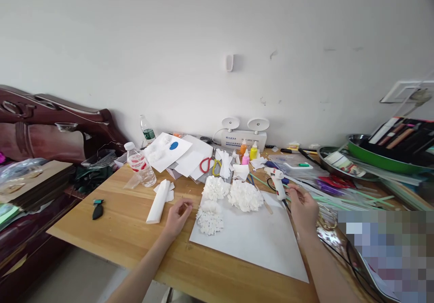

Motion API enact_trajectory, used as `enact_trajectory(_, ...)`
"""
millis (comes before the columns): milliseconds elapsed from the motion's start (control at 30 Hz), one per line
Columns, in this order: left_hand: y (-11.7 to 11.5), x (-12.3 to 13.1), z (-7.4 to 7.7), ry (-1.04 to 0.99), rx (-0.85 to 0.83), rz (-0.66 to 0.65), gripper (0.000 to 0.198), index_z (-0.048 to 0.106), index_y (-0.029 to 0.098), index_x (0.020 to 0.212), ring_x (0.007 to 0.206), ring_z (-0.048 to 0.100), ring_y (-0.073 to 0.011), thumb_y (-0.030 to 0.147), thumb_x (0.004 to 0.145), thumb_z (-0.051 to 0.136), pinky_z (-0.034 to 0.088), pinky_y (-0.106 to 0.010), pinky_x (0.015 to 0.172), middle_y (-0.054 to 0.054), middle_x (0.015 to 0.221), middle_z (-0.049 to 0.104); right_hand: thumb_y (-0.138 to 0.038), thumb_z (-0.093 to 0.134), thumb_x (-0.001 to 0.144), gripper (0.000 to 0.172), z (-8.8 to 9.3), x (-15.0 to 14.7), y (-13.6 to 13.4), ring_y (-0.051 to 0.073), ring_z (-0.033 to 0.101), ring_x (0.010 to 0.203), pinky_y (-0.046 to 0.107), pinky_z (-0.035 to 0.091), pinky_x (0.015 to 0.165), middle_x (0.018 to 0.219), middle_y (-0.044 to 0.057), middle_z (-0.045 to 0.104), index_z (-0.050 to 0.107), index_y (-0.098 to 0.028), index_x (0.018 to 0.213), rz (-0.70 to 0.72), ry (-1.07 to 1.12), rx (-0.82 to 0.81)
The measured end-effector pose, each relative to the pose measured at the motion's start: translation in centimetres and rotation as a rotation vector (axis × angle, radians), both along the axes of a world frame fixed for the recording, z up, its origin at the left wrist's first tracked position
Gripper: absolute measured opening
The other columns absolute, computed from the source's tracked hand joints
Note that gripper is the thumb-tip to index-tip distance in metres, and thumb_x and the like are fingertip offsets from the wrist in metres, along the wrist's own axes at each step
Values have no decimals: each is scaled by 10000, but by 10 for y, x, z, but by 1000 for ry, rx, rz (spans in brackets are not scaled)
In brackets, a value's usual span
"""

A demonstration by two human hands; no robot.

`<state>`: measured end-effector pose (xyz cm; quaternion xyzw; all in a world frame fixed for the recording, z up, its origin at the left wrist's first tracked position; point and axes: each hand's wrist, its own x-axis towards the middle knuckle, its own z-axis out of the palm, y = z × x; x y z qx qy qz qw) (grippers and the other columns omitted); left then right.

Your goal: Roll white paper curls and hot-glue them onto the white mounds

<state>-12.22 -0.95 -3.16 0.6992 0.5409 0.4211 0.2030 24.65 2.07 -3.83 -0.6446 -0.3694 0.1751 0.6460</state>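
Observation:
My left hand [179, 216] is over the wooden table, its fingers loosely curved and apart from the thumb, with nothing seen in it. Close to it on the left lies a folded strip of white paper [158, 203]. Three ruffled white paper flowers sit on a white sheet [257, 244]: an upper left one [215, 188], a right one [245, 195] and a lower left one [209, 219]. My right hand [304, 207] hovers at the sheet's right edge, fingers bent and slightly apart. Just left of its fingertips is a white glue gun [278, 183]; no grip on it shows.
Red-handled scissors [205, 165], small paint bottles [244, 158], a large water bottle [139, 165] and paper sheets [169, 151] crowd the back. Green sticks [356, 200] and pans [383, 156] fill the right. A black-handled tool [97, 210] lies at left.

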Motion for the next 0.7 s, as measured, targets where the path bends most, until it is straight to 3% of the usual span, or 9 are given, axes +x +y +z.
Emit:
enact_trajectory(167, 19, 19, 26, 111, 105, -21, 190, 537, 170, 842, 781, 569, -163, 270, 860, 376, 474, -295, 707, -56, 822, 608, -323, 531, 701, 262, 0, -1, 2, 199, 607, 692, 326, 462, 672, 808, 84, 665, 642, -141, 852, -6, 18, 21)
enact_trajectory(333, 94, 68, 60, 378, 135, -182, 219, 579, 180, 919, 930, 548, -172, 220, 858, 372, 423, -320, 850, -56, 955, 628, -314, 532, 704, 252, 0, -3, 1, 188, 599, 717, 307, 448, 688, 854, 86, 668, 649, -145, 851, -11, -3, 31)
enact_trajectory(500, 161, 106, 64, 743, 40, -419, 166, 617, 181, 910, 955, 550, -212, 261, 767, 586, 422, -389, 864, -49, 955, 628, -333, 529, 708, 277, 1, -3, 0, 192, 597, 713, 309, 441, 684, 870, 98, 672, 652, -137, 860, -17, -33, 32)
enact_trajectory(600, 175, 111, 63, 902, -5, -509, 275, 522, 143, 1079, 937, 554, -188, 287, 846, 496, 471, -394, 797, -80, 1087, 549, -331, 526, 710, 270, 2, -3, 0, 191, 596, 706, 314, 439, 691, 863, 95, 674, 654, -137, 846, -18, -41, 28)
enact_trajectory(700, 177, 112, 63, 985, -32, -554, 290, 501, 146, 1110, 936, 554, -186, 283, 855, 482, 480, -387, 784, -85, 1111, 533, -332, 522, 715, 272, 5, -3, 0, 192, 592, 706, 313, 437, 695, 845, 92, 675, 655, -138, 851, -21, -38, 23)
